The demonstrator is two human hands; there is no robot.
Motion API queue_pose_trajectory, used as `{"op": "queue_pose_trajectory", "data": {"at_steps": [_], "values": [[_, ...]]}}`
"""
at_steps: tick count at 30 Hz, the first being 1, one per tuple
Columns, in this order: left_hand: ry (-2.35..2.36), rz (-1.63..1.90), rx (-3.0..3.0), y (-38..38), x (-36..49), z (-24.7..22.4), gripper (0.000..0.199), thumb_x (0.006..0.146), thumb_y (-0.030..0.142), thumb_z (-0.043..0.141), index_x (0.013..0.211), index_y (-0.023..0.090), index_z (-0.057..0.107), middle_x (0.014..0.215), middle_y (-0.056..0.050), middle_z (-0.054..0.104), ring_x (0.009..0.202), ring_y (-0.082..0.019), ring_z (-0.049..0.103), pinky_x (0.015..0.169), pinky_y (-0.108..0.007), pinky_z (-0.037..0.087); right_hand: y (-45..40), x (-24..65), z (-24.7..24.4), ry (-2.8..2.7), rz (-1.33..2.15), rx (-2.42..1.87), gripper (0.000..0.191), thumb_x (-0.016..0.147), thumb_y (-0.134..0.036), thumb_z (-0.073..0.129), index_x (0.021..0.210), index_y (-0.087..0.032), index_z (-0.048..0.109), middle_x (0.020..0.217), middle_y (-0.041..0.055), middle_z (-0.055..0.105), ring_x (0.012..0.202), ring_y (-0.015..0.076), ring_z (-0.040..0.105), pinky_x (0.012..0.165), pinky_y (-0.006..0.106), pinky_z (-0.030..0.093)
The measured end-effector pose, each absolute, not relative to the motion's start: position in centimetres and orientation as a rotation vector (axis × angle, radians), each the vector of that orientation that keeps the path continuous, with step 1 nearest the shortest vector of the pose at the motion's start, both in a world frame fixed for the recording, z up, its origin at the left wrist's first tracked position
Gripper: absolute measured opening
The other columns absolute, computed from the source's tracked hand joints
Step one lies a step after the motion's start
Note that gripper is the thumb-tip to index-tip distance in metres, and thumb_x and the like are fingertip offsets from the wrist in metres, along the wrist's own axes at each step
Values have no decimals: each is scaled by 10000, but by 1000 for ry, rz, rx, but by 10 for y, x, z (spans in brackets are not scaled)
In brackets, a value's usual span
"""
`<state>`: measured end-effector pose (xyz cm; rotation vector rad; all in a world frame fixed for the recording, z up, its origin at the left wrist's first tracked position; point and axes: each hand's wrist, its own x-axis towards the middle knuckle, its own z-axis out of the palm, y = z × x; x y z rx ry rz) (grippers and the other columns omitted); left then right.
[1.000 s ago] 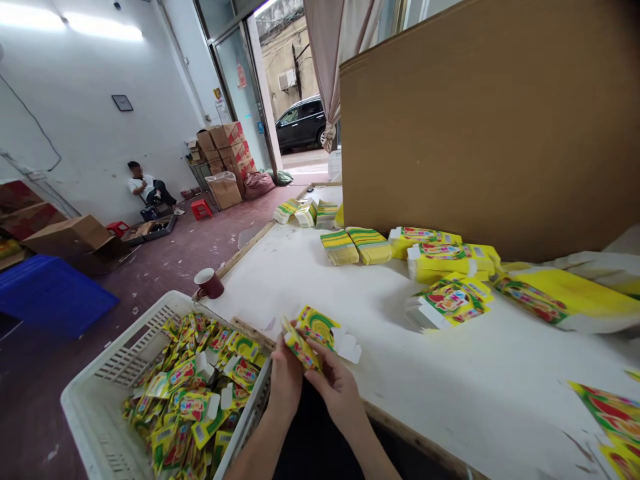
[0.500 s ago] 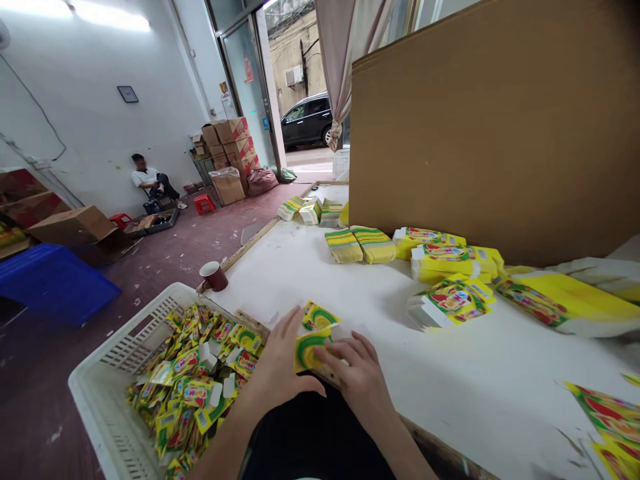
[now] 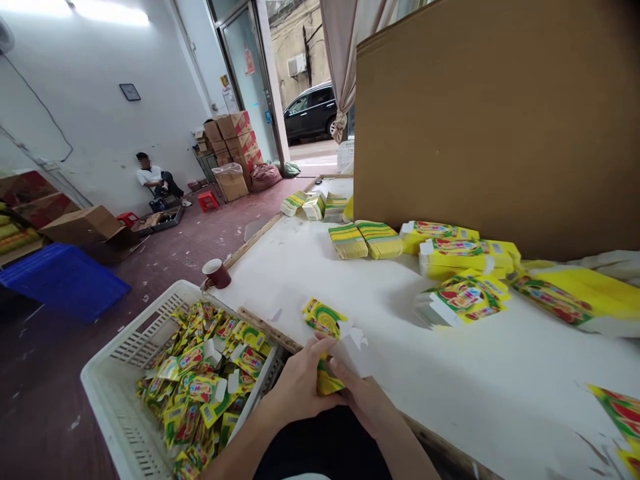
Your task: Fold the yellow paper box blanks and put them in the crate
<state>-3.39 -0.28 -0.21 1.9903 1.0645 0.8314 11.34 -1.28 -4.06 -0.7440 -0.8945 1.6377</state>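
At the front edge of the white table [image 3: 280,260], my left hand [image 3: 303,380] and my right hand [image 3: 367,400] come together around a small yellow-and-green printed carton [image 3: 327,381]. My fingers are closed on its two sides and cover much of it. Just beyond my fingertips lies another small carton [image 3: 324,317], its printed side up. White cardboard flaps [image 3: 354,347] stick out beside it; I cannot tell which carton they belong to. Left of my hands stands a white plastic basket [image 3: 100,380] heaped with small printed cartons [image 3: 200,387].
Stacks of flat cartons [image 3: 380,240] and bundles of yellow boxes [image 3: 460,300] lie farther back on the table. A tall cardboard sheet [image 3: 490,127] stands behind them. A maroon mug [image 3: 217,274] sits at the left edge. Across the room a person [image 3: 157,179] is seated.
My left hand, flat with fingers stretched before, has closed on the carton. Both hands have moved slightly down and to the right, with the carton between them. The view has shifted a little.
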Motion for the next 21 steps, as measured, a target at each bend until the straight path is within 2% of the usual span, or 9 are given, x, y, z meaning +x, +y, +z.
{"op": "queue_pose_trajectory", "data": {"at_steps": [3, 5, 7, 10, 13, 17, 19, 21], "values": [[1066, 800, 2049, -1, -34, -5, 600, 650, 166, 790, 1210, 270, 601, 1206, -96, 671, 1127, -305, 643, 949, -400, 500, -13, 116, -45, -959, 1544, -790, 542, 874, -570, 620, 1321, -264, 613, 1409, 102, 605, 1295, 297, 579, 1090, 487, 465], [1081, 794, 2029, 1, -34, -6, 567, 656, 141, 759, 1186, 261, 597, 1160, -92, 684, 1049, -288, 668, 903, -378, 512, -14, 117, -48, -1061, 1400, -850, 555, 916, -553, 563, 1383, -253, 566, 1468, 110, 547, 1358, 294, 516, 1132, 499, 415], [1069, 807, 1960, 4, -34, -5, 641, 641, 121, 748, 1244, 248, 572, 1119, -97, 694, 969, -280, 683, 868, -371, 524, -16, 118, -51, -1234, 1228, -884, 621, 920, -488, 585, 1482, -264, 448, 1547, 98, 446, 1435, 288, 411, 1177, 513, 341], [998, 864, 1902, 8, -36, -5, 650, 611, 96, 747, 1236, 218, 614, 1166, -137, 669, 1030, -297, 662, 929, -389, 515, -20, 115, -55, -1533, 1013, -951, 659, 909, -311, 609, 1522, -307, 366, 1611, 61, 327, 1485, 278, 309, 1191, 510, 315], [1078, 965, 1859, 11, -41, -6, 651, 602, 96, 770, 1225, 215, 626, 1243, -149, 623, 1126, -306, 618, 1016, -425, 471, -20, 112, -58, -1587, 865, -1023, 513, 923, -190, 506, 1412, -340, 538, 1584, 37, 385, 1444, 263, 396, 1156, 475, 395], [1314, 1269, 1612, 8, -43, -12, 844, 481, 143, 900, 1261, 234, 588, 1295, -124, 595, 1257, -330, 526, 1119, -479, 368, -14, 113, -59, -1290, 781, -1055, 349, 900, -251, 576, 1214, -310, 714, 1482, 71, 533, 1330, 275, 548, 1067, 446, 504], [1218, 1408, 1349, 4, -38, -13, 927, 481, 169, 918, 1318, 260, 529, 1353, -117, 564, 1263, -320, 538, 1087, -453, 413, -12, 111, -59, -1123, 807, -1064, 316, 891, -303, 614, 1185, -287, 730, 1428, 90, 586, 1299, 277, 577, 1026, 436, 537], [1028, 1516, 1024, 2, -28, -11, 900, 562, 200, 890, 1357, 291, 477, 1390, -109, 547, 1233, -296, 579, 1027, -414, 474, -12, 106, -58, -1066, 829, -1054, 309, 882, -334, 639, 1169, -279, 737, 1399, 97, 611, 1295, 282, 580, 1022, 441, 539]]}}
